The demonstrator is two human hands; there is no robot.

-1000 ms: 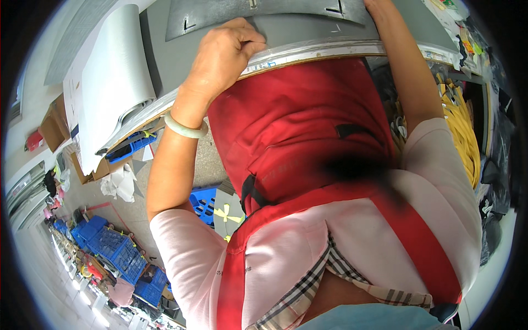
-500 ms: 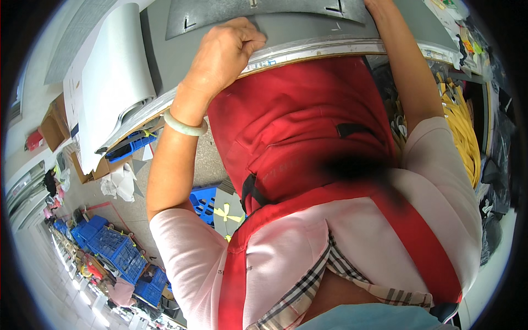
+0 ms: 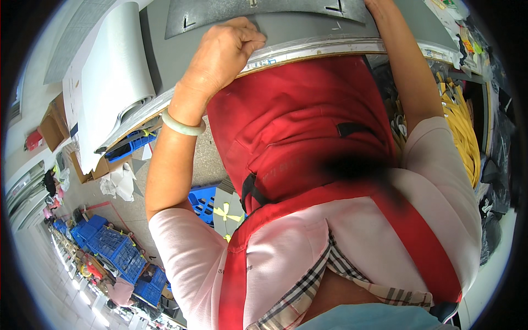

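Observation:
My left hand [image 3: 234, 45] is closed, its fingers curled, and rests on the dark grey sheet [image 3: 297, 34] along the table's near edge. Whatever those fingers may hold is hidden beneath them. Just beyond lies a curved grey metal-like template [image 3: 264, 12] with small L-shaped slots near its corners. The upper picture edge cuts off most of my right hand [image 3: 378, 5], beside the template's right end; its fingers cannot be made out. A pale green bangle [image 3: 183, 124] circles my left wrist.
A folded white sheet [image 3: 118, 71] lies at the table's left. Under the table's right end hang yellow strips [image 3: 459, 129]. On the floor to the left stand blue crates [image 3: 118, 250], cardboard boxes [image 3: 58, 122] and crumpled white paper [image 3: 120, 182]. Scraps [image 3: 467, 41] litter the right side.
My left wrist and forearm have shifted very slightly to the left. Otherwise the hands and the template look the same.

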